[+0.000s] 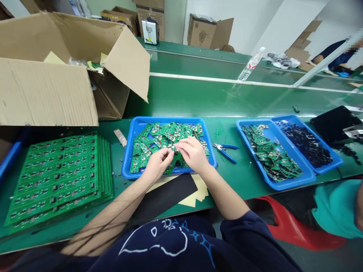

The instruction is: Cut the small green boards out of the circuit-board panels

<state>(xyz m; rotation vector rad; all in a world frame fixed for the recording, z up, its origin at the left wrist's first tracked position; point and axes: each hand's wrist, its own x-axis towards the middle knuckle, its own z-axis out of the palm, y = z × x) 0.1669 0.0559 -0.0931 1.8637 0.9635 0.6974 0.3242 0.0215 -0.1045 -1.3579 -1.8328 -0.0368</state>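
Note:
Both my hands meet over the near edge of a blue tray (136,124) filled with several small green circuit boards (166,132). My left hand (157,164) pinches a small green board between thumb and fingers. My right hand (193,153) is closed too, its fingertips gripping the same small board (172,150) from the other side. A black sheet (167,196) and yellowish paper sheets (198,190) lie on the green bench just under my wrists.
A stack of large green board panels (59,173) lies at the left, below an open cardboard box (48,87). Blue-handled cutters (225,149) lie right of the tray. Two more blue trays (286,185) hold boards and black parts. A person in teal (337,207) sits at the right by a red stool (295,226).

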